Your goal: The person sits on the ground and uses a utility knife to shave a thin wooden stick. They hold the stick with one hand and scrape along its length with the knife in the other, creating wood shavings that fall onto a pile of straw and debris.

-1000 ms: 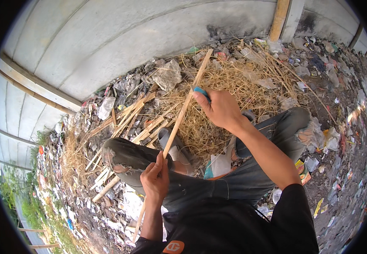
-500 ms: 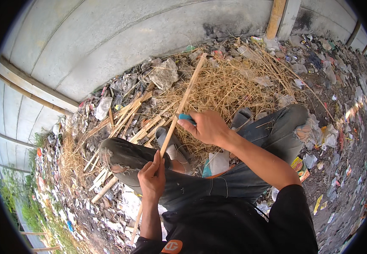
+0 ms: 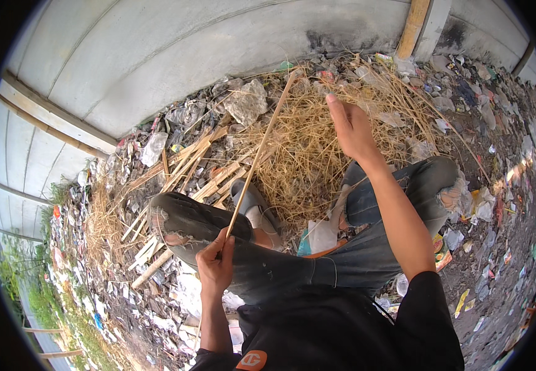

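My left hand is closed round a long, thin bamboo strip. The strip slants up and away over my lap, its far end above the straw-like shavings, and its near end passes down beside my left forearm. Off to the right of the strip and apart from it, my right hand is raised with the thumb pointing up and the fingers curled. Whatever it grips is hidden behind the hand. Below it lies a heap of pale, curly shavings.
Split bamboo pieces lie left of my feet, by a grey rock. Litter covers the dark ground. A concrete panel wall with a wooden post stands beyond. My bent knees frame the heap.
My right hand has left the strip, moving up and to the right; the teal object in it no longer shows. The strip looks thinner, turned in my left hand.
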The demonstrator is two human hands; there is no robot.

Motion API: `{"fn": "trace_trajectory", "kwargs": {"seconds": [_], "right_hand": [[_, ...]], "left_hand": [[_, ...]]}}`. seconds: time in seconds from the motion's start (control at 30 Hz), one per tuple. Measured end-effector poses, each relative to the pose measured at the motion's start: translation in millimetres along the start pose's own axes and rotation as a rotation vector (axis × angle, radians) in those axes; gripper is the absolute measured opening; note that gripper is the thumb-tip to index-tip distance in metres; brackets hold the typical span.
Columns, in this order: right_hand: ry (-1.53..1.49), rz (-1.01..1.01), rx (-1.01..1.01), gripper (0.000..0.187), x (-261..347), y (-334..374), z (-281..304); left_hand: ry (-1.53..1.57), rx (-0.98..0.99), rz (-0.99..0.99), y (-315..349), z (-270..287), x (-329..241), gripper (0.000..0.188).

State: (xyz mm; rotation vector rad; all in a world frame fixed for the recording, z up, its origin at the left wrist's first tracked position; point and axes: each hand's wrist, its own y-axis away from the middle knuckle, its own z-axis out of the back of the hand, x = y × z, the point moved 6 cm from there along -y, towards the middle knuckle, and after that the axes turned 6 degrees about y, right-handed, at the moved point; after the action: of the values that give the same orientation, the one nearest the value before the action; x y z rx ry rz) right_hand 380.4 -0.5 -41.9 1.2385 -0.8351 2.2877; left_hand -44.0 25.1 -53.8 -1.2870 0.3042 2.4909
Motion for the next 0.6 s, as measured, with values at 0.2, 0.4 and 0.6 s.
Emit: {"fn": "trace_trajectory", "kwargs": {"seconds": [0.2, 0.4, 0.6], "right_hand": [[0.335, 0.243, 0.452, 0.069, 64, 88, -84], [0.347, 0.005, 0.227, 0.072, 19, 37, -56], [0.300, 0.071, 0.322, 0.074, 39, 57, -45]], "left_hand": [[0.129, 0.065, -0.012, -11, -21, -9, 0.034], [0.093, 0.057, -0.023, -5, -20, -12, 0.032], [0.077, 0.145, 0.030, 2, -30, -18, 0.033]]}}
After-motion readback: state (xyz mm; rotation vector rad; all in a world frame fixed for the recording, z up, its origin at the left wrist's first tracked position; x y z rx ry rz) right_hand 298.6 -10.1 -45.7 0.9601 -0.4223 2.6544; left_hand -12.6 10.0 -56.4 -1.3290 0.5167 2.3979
